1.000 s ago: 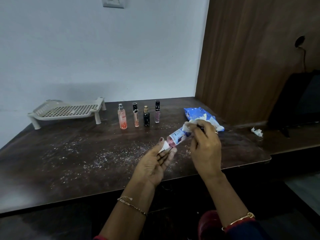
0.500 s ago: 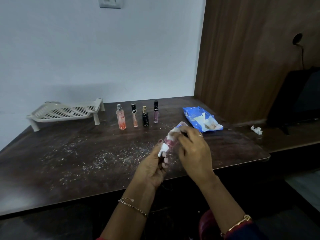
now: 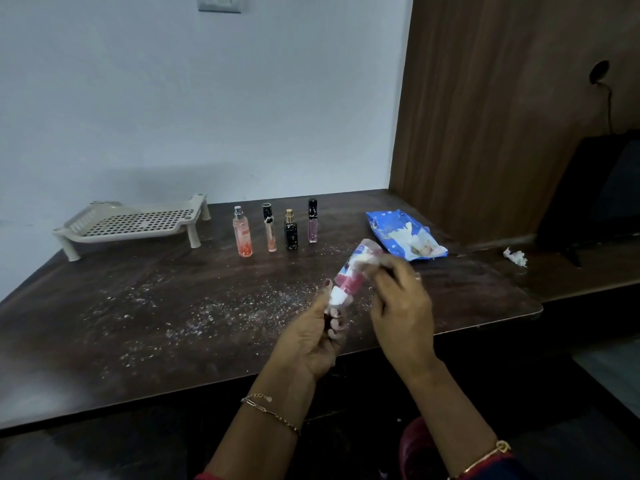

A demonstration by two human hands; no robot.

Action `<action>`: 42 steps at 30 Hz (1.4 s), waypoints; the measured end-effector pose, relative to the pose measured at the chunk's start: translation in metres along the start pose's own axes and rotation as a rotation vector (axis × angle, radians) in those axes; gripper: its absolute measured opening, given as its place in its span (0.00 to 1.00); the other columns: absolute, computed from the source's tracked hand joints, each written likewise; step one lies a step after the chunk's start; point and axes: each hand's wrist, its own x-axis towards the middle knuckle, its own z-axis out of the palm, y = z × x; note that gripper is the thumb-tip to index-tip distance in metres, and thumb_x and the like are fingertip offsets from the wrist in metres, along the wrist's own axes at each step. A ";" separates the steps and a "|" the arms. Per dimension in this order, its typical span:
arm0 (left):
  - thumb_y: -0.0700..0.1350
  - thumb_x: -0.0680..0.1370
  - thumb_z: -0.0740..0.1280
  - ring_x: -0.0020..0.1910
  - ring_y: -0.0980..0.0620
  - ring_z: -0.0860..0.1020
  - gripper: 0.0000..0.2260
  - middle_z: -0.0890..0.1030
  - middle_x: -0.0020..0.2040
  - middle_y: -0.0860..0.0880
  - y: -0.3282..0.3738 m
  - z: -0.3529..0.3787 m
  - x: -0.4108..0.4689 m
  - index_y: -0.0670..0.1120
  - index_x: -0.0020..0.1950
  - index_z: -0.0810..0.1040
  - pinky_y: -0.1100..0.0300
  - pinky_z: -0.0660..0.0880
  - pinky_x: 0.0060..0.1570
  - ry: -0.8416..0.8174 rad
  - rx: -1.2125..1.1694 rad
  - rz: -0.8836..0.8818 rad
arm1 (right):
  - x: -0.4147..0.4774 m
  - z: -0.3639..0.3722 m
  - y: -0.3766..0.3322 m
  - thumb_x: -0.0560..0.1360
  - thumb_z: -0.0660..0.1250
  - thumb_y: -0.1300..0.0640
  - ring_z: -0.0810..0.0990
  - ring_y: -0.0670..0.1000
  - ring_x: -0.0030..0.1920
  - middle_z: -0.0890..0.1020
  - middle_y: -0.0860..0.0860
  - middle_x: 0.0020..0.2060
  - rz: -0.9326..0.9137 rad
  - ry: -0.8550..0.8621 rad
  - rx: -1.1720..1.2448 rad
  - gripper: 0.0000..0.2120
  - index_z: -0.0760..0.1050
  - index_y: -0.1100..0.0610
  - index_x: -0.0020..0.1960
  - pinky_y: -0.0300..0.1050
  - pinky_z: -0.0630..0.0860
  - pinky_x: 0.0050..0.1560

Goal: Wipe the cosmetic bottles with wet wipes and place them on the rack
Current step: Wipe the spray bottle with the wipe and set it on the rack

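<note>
My left hand (image 3: pixel 313 336) grips the white cap end of a pink and blue cosmetic tube (image 3: pixel 349 275), which tilts up to the right above the table. My right hand (image 3: pixel 401 303) presses a white wet wipe (image 3: pixel 367 261) around the tube's upper part. Several small bottles stand in a row at the back: an orange spray bottle (image 3: pixel 243 233), a slim peach one (image 3: pixel 269 228), a black one with a gold cap (image 3: pixel 291 230) and a pink one with a black cap (image 3: pixel 312 221). The beige perforated rack (image 3: pixel 133 221) stands bare at the back left.
A blue pack of wet wipes (image 3: pixel 403 233) lies open at the back right. A crumpled used wipe (image 3: pixel 516 256) lies on the lower ledge to the right. The dark wooden table (image 3: pixel 138 323) is speckled with white crumbs. A wooden panel and a dark screen stand on the right.
My right hand with the wipe has slid down the tube from its far end toward the middle. My left hand has closed around the cap end. The tube stands steeper.
</note>
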 end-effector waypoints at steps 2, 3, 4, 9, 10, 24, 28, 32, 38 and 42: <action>0.50 0.79 0.60 0.15 0.62 0.62 0.14 0.68 0.21 0.54 -0.001 0.003 0.001 0.43 0.39 0.73 0.73 0.54 0.13 -0.036 -0.015 -0.013 | -0.008 0.002 -0.007 0.71 0.59 0.64 0.79 0.53 0.51 0.80 0.55 0.52 -0.014 -0.057 -0.006 0.15 0.81 0.59 0.52 0.46 0.76 0.51; 0.50 0.79 0.60 0.15 0.62 0.62 0.14 0.68 0.21 0.54 0.000 0.003 0.001 0.44 0.39 0.73 0.73 0.54 0.13 -0.047 -0.022 -0.018 | -0.011 0.002 -0.010 0.72 0.59 0.63 0.78 0.52 0.51 0.80 0.54 0.52 -0.021 -0.074 0.012 0.15 0.81 0.58 0.52 0.45 0.76 0.50; 0.50 0.79 0.60 0.15 0.62 0.62 0.13 0.67 0.21 0.54 0.001 0.001 0.001 0.44 0.39 0.74 0.73 0.53 0.13 -0.055 -0.028 -0.025 | -0.013 0.002 -0.012 0.71 0.59 0.63 0.78 0.51 0.50 0.80 0.53 0.52 -0.033 -0.089 0.030 0.15 0.81 0.58 0.52 0.45 0.77 0.49; 0.49 0.78 0.59 0.14 0.61 0.59 0.14 0.63 0.21 0.53 0.005 -0.010 0.001 0.41 0.41 0.76 0.71 0.53 0.12 -0.119 -0.055 -0.125 | -0.005 -0.001 -0.007 0.68 0.60 0.68 0.78 0.51 0.49 0.79 0.53 0.50 -0.028 -0.065 0.072 0.17 0.81 0.57 0.51 0.43 0.76 0.49; 0.49 0.77 0.60 0.14 0.61 0.59 0.15 0.63 0.21 0.53 0.006 -0.011 0.000 0.39 0.40 0.78 0.71 0.53 0.12 -0.143 -0.073 -0.154 | 0.001 -0.001 -0.003 0.66 0.61 0.71 0.78 0.50 0.49 0.79 0.53 0.50 0.004 -0.037 0.098 0.18 0.81 0.58 0.51 0.41 0.75 0.51; 0.51 0.78 0.58 0.13 0.59 0.62 0.19 0.64 0.19 0.51 0.020 -0.018 0.004 0.38 0.38 0.78 0.69 0.55 0.12 -0.249 -0.271 -0.305 | 0.003 0.005 -0.009 0.70 0.67 0.74 0.80 0.42 0.45 0.79 0.49 0.44 0.363 -0.068 0.585 0.20 0.79 0.48 0.40 0.35 0.76 0.47; 0.49 0.77 0.60 0.14 0.61 0.60 0.21 0.63 0.21 0.53 0.021 -0.012 -0.003 0.38 0.32 0.83 0.71 0.53 0.12 -0.154 -0.085 -0.150 | 0.030 0.007 0.001 0.70 0.67 0.73 0.79 0.39 0.46 0.79 0.50 0.44 0.466 0.084 0.579 0.15 0.80 0.53 0.42 0.32 0.74 0.50; 0.47 0.78 0.63 0.17 0.60 0.61 0.11 0.66 0.23 0.52 0.024 -0.013 -0.002 0.44 0.41 0.81 0.71 0.55 0.14 0.010 0.075 0.006 | 0.035 0.016 0.012 0.71 0.67 0.71 0.81 0.48 0.48 0.82 0.55 0.46 0.522 0.069 0.562 0.09 0.81 0.59 0.44 0.44 0.78 0.53; 0.42 0.75 0.69 0.17 0.60 0.67 0.15 0.71 0.29 0.48 0.029 -0.011 -0.005 0.36 0.58 0.74 0.72 0.59 0.17 0.192 0.112 0.171 | 0.023 0.016 -0.001 0.69 0.67 0.72 0.80 0.42 0.45 0.81 0.46 0.42 0.465 0.075 0.501 0.24 0.78 0.40 0.38 0.36 0.75 0.51; 0.41 0.74 0.69 0.24 0.57 0.74 0.08 0.73 0.28 0.49 0.035 -0.014 -0.007 0.39 0.51 0.76 0.65 0.75 0.23 0.149 0.146 0.267 | 0.029 0.019 0.004 0.72 0.67 0.69 0.81 0.44 0.48 0.83 0.44 0.44 0.530 0.061 0.483 0.15 0.81 0.49 0.45 0.39 0.76 0.54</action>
